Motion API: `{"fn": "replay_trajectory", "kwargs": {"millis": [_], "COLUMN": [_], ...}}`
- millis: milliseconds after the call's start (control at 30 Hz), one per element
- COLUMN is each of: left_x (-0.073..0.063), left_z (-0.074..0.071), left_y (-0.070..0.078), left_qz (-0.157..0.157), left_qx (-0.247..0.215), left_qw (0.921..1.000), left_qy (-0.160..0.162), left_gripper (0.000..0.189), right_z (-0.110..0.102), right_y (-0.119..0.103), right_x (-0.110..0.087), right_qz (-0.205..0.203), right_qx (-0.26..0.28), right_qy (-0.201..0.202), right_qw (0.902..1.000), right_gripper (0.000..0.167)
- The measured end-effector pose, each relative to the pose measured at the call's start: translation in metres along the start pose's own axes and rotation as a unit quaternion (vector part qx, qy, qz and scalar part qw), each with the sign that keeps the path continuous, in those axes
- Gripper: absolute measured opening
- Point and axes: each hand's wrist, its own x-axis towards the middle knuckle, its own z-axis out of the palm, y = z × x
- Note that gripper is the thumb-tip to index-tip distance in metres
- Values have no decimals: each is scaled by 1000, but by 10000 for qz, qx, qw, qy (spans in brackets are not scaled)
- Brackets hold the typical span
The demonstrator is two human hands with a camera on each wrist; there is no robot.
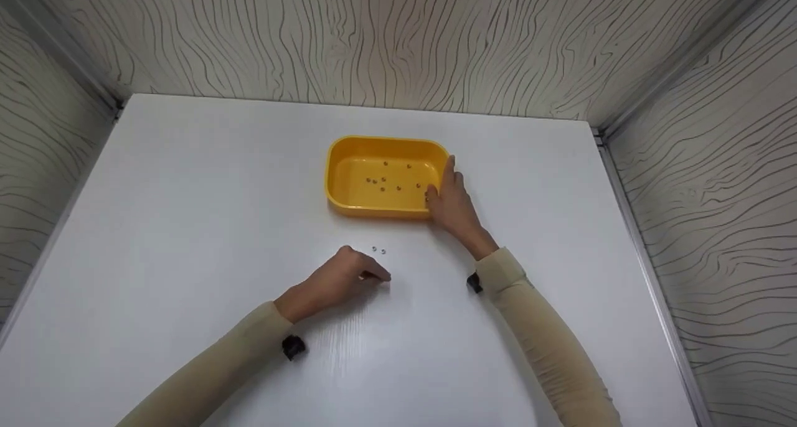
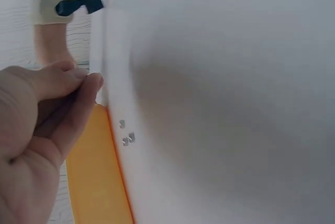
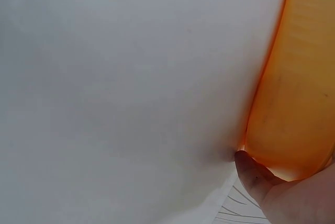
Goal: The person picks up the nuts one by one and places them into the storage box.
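Note:
My right hand [image 1: 454,206] grips the right end of a yellow plastic tub [image 1: 333,178], thumb inside the wall and fingers along the outside. In the right wrist view its fingertips reach the tub's lower corner. Several small metal nuts [image 1: 383,179] lie scattered on the tub's floor. My left hand [image 1: 339,279] is over the table in front, with thumb and index fingertips brought together; I cannot tell whether something tiny sits between them. Just beyond it, two loose nuts [image 1: 378,250] lie on the table. Three loose nuts [image 2: 126,132] appear beside the tub in the left wrist view.
The white table [image 1: 218,184] carries the tub towards its back. Patterned wall panels [image 1: 398,41] stand behind and at both sides, joined by metal corner posts [image 1: 679,60]. Dark wrist devices [image 1: 293,347] hang below both beige sleeves.

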Motion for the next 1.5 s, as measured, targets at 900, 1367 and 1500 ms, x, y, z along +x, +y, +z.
{"fn": "replay_trajectory", "kwargs": {"millis": [900,1367,1500], "left_x": [47,74,84], "left_z": [-48,-83,-87], "left_y": [6,-9,-17], "left_qz": [-2349,-3029,-3205], "left_qx": [-5415,-5516,-5376], "left_qw": [7777,7297,7261], "left_qy": [2160,2674,2847], "left_gripper": [30,24,25], "right_z": [-1,-3,-2], "right_y": [2,0,-1], "right_x": [-3,-4,-2], "right_qz": [-68,-25,18], "right_qx": [105,129,111], "right_qy": [2,-65,-109], "right_qw": [9999,9999,9999], "right_gripper": [82,83,83]}}
